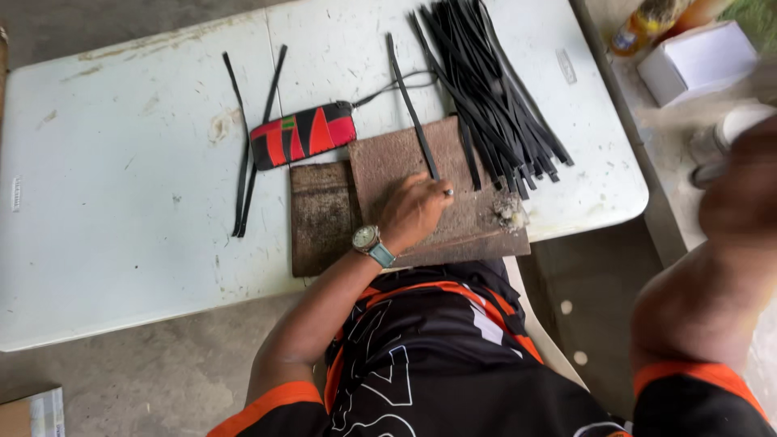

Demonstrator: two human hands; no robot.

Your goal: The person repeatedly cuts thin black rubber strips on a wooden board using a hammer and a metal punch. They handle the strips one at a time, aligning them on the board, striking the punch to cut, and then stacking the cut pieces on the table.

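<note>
The left hand (pixel 414 212) is resting knuckles-up on the larger brown board (pixel 441 194), fingers curled and pressed down on the near end of 1 black strip (pixel 413 109). That strip is lying across the board and running away over the white tabletop (pixel 121 202), so the pressing looks meant to keep it flat and stop it sliding on the hard surface. A wristwatch (pixel 368 240) is sitting on that wrist.

The right hand (pixel 740 190) is lifting off to the right edge of the view, blurred; whether it is spread, closed or pinching anything, I cannot tell.

A second, darker board (pixel 322 217) is lying just beside the first, touching its left edge. A heap of black strips (pixel 494 105) is fanning out past the far right corner of the larger board, within easy reach. 2 more strips (pixel 252 137) are lying apart to the left, beside a red, black and green pouch (pixel 301 134). A small pale clump of scraps (pixel 510 212) is sitting on the board's right side. A white box (pixel 696 61) is standing off the tabletop at the right.
</note>
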